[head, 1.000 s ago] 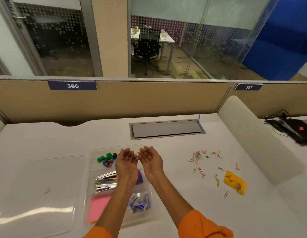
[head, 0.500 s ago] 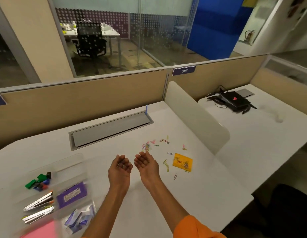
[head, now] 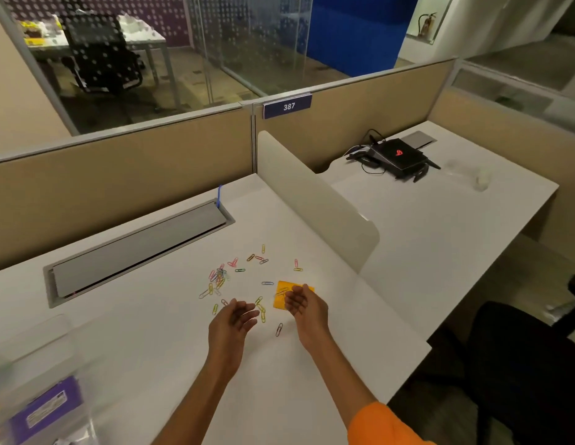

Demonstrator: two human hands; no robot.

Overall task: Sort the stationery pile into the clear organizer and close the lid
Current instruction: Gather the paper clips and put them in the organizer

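Several coloured paper clips [head: 238, 277] lie scattered on the white desk, with an orange packet [head: 281, 293] among them. My left hand [head: 231, 322] hovers palm up just below the clips, fingers loosely curled and holding nothing. Apart from it, my right hand [head: 307, 308] hovers over the orange packet's near edge, palm turned inward and holding nothing. The clear organizer [head: 39, 364] is at the bottom left, blurred, with a purple box [head: 42, 409] inside it.
A grey cable hatch [head: 138, 248] is set into the desk behind the clips. A cream divider [head: 315, 203] stands to the right. Beyond it, a black device [head: 397, 155] with cables sits on the neighbouring desk. A dark chair [head: 520, 364] is at lower right.
My view swung right, away from the organizer. Both hands moved from above the organizer to the paper clips and spread apart.
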